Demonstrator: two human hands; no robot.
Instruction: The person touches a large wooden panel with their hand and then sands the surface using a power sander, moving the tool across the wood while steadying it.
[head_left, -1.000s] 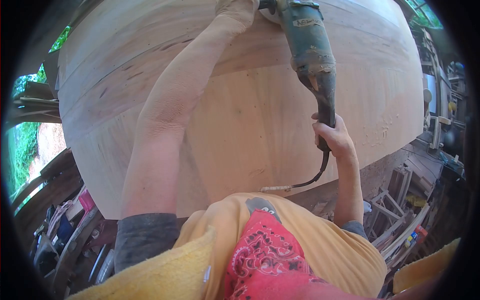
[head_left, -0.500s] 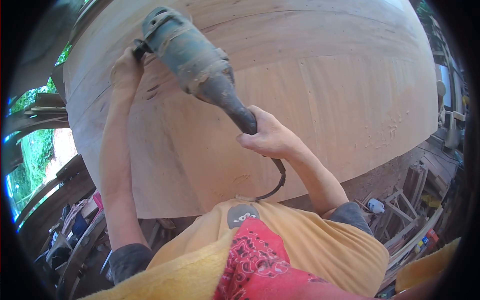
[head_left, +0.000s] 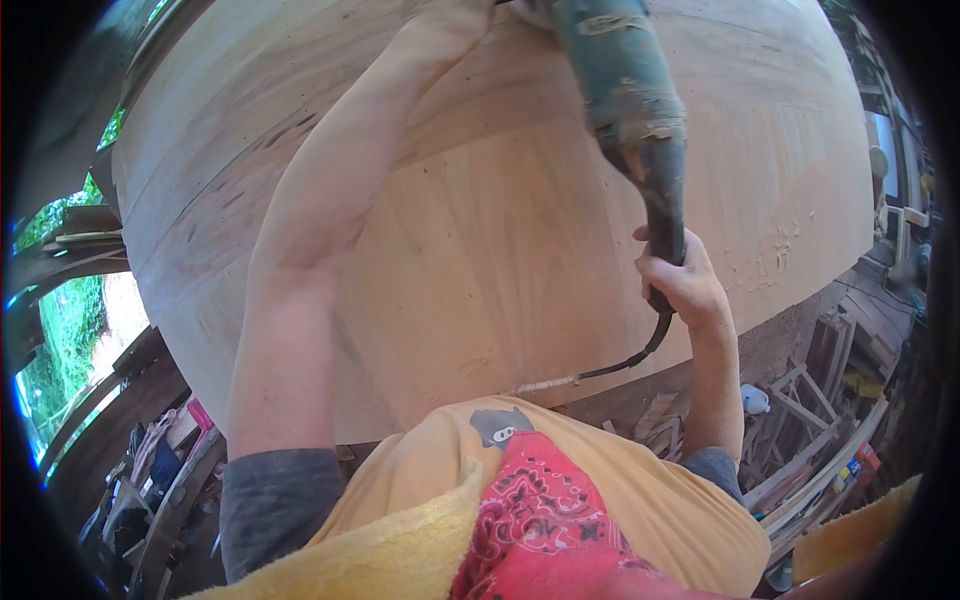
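A green, dust-caked angle grinder [head_left: 620, 80] is pressed against the large curved pale wooden hull [head_left: 500, 230] that fills the view. My right hand [head_left: 688, 285] grips the grinder's dark rear handle at centre right. My left arm reaches straight up, and my left hand [head_left: 455, 15] is at the top edge beside the grinder's head. It is on the side handle, with its fingers mostly cut off by the frame. The black power cord [head_left: 610, 368] loops down from the handle toward my chest.
Below the hull at the right lie wooden frames and offcuts [head_left: 800, 420] and a white bottle [head_left: 755, 400]. At the lower left are dark planks and clutter [head_left: 130, 450], with greenery beyond. My yellow shirt and red bandana fill the bottom.
The grinder swung left across the hull half a second ago. It is now back at the upper middle, where it was a second ago. Both hands kept their hold.
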